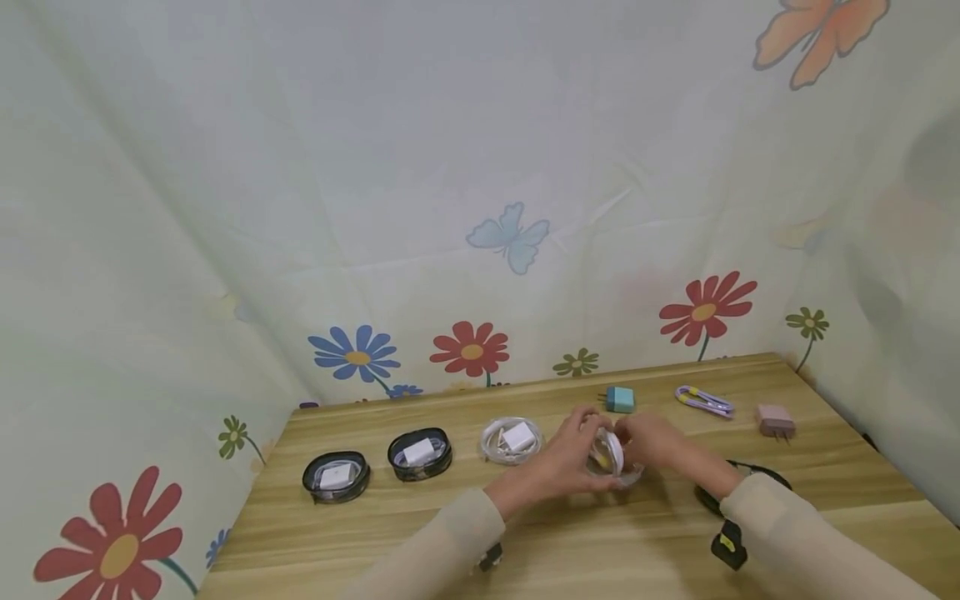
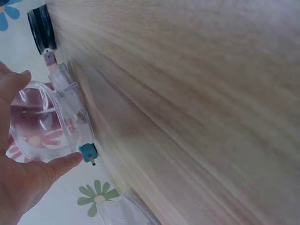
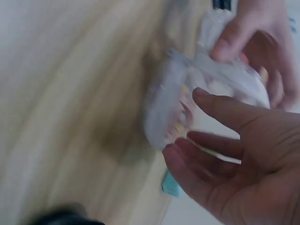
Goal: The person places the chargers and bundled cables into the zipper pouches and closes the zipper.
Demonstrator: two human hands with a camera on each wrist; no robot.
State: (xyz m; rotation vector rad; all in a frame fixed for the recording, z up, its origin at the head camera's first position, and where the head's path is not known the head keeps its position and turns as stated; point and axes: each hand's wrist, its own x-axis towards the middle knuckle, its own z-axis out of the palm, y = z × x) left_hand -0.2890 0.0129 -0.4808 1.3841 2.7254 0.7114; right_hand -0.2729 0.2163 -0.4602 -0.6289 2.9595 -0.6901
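In the head view my left hand (image 1: 572,454) grips a clear round plastic case (image 1: 626,473) from its left side. The left wrist view shows thumb and fingers spread around the curved clear wall of this case (image 2: 42,122). My right hand (image 1: 656,442) meets it from the right; in the right wrist view the thumb and fingertips of that hand (image 3: 248,154) hold the rim of the case (image 3: 166,101). Inside shows a pale coil with bits of yellow. Just behind the hands lies a teal charger plug (image 1: 620,399).
To the left stand two black-rimmed cases (image 1: 337,477) (image 1: 420,454) and a clear case (image 1: 512,440), each with a white charger. On the right are a bundled purple cable (image 1: 703,402) and a pink charger plug (image 1: 776,420). A black-rimmed case (image 1: 708,500) sits partly under my right forearm.
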